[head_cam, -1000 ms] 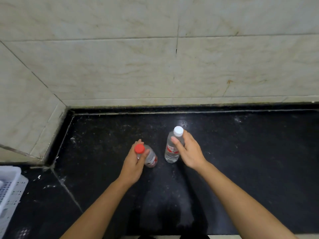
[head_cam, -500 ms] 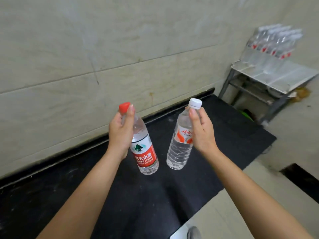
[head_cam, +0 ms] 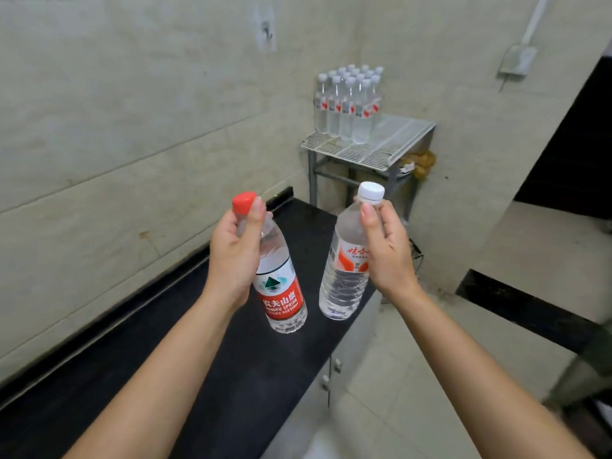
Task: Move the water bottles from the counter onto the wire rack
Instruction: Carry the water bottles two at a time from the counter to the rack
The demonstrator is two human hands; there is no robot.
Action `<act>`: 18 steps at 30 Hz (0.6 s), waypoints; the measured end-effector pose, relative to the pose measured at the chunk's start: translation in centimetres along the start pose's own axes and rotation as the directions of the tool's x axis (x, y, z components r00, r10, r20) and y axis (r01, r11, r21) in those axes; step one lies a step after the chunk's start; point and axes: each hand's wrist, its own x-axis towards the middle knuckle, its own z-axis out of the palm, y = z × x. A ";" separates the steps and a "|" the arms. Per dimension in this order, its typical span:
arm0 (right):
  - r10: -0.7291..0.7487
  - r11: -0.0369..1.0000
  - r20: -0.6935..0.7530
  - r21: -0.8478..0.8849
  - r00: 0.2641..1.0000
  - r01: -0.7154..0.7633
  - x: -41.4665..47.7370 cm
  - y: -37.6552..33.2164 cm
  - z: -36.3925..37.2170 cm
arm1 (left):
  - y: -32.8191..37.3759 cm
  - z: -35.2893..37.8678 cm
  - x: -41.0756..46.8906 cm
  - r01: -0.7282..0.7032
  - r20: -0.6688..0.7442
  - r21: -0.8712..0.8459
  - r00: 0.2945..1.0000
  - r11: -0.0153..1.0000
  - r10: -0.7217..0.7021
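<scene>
Water bottles are held up, one in each hand, over the black counter (head_cam: 231,376), which is set along a pale tiled wall (head_cam: 132,127) at 9 o'clock. On the left, the red-capped bottle (head_cam: 281,293) is gripped near its top by the left hand (head_cam: 236,256). The fingers are curled round the neck, and the thumb is pressed just under the red cap. Its bottom is tipped toward 5 o'clock, and a red label with a green mountain can be seen on it. High on the wall, at 12 o'clock, a small hook (head_cam: 266,29) is fixed. Just beside the first bottle, at 3 o'clock from it, the white-capped bottle (head_cam: 344,279) is gripped by the right hand (head_cam: 387,253). The fingers are wrapped round its upper part, and the thumb is laid just under the white cap. Its bottom is tipped toward 7 o'clock, so the two bottoms are near each other but not touching. At 1 o'clock from the held bottles, well apart from them, the wire rack (head_cam: 374,150) is stood in the corner past the far end of the counter. A group of bottles (head_cam: 347,107) with white caps is packed upright on its back left part. At 2 o'clock a grey box (head_cam: 518,61) is fixed to the wall. The pale floor (head_cam: 414,376) is seen at 4 o'clock.
</scene>
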 end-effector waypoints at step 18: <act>-0.046 0.999 -0.201 -0.034 0.978 0.041 19.6 7.8 -27.5 | -4.9 33.9 9.6 -0.146 0.245 0.054 0.961 0.988 0.129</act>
